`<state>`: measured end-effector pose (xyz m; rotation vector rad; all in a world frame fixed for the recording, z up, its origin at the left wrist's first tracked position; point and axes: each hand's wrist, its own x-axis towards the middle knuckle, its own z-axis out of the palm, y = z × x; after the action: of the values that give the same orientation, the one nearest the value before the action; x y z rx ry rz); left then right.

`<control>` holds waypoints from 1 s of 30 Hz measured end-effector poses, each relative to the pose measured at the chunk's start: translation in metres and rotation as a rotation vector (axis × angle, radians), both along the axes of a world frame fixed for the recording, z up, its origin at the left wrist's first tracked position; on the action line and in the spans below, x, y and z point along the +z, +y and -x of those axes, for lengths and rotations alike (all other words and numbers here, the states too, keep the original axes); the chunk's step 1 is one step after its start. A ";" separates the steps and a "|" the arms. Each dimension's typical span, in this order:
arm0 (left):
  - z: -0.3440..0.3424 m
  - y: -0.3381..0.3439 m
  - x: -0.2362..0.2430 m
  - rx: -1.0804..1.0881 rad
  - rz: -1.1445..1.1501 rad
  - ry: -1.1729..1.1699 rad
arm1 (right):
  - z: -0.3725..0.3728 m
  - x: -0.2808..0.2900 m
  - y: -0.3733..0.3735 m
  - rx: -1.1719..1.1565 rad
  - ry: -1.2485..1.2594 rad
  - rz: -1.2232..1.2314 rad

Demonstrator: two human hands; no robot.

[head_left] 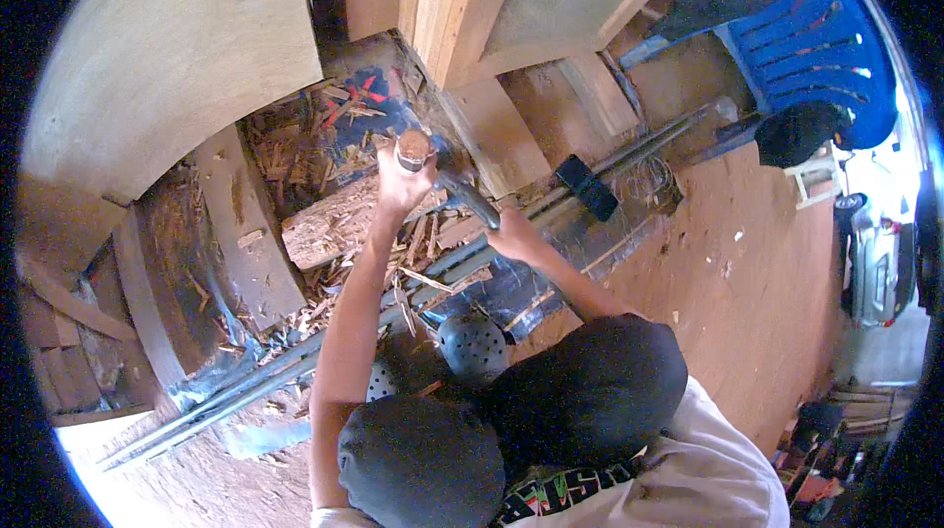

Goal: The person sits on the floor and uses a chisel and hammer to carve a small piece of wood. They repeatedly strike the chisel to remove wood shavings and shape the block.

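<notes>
My left hand (401,179) is closed around an upright tool with a round wooden end (415,146), seen from above; its lower part is hidden, though it looks like a chisel. To the right, my right hand (513,233) grips the dark handle of what looks like a hammer (478,204). The handle slants toward my left hand, and the head end is blurred close beside it. Beneath both hands lie broken wood chips (421,238) and a rough, chip-strewn board (339,223).
Long metal bars (265,376) run diagonally past my feet, with a black phone-like object (587,188) lying across them. A wooden frame panel (462,27) stands ahead, and a plywood sheet (187,46) at left. A blue plastic chair (826,46) is at far right.
</notes>
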<state>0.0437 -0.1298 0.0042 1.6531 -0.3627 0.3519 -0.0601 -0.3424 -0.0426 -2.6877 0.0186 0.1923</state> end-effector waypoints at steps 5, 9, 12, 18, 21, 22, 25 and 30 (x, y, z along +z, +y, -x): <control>0.003 -0.003 -0.019 0.027 0.089 -0.005 | -0.018 0.022 0.003 -0.071 0.304 -0.247; -0.009 -0.006 -0.029 -0.020 0.192 0.072 | -0.018 0.018 0.011 -0.012 0.147 -0.089; -0.012 -0.003 -0.027 -0.018 0.053 0.056 | -0.008 0.012 0.013 -0.068 0.154 -0.051; -0.030 -0.002 -0.013 0.023 0.091 0.050 | -0.004 0.009 0.014 0.004 0.074 -0.032; -0.048 0.003 -0.013 0.170 0.126 0.158 | -0.004 0.004 0.014 -0.030 0.100 0.011; -0.051 0.012 -0.015 0.197 0.203 0.379 | -0.004 0.001 0.015 -0.032 0.076 0.043; -0.053 0.031 -0.025 0.343 0.557 0.358 | -0.003 -0.007 0.016 -0.113 0.104 -0.005; -0.050 0.042 -0.034 0.396 0.640 0.384 | -0.002 -0.005 0.018 -0.148 0.226 -0.090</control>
<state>0.0934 -0.0880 -0.0299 1.1112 0.3478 0.3840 -0.0581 -0.3241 -0.0480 -2.5484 0.2710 0.4381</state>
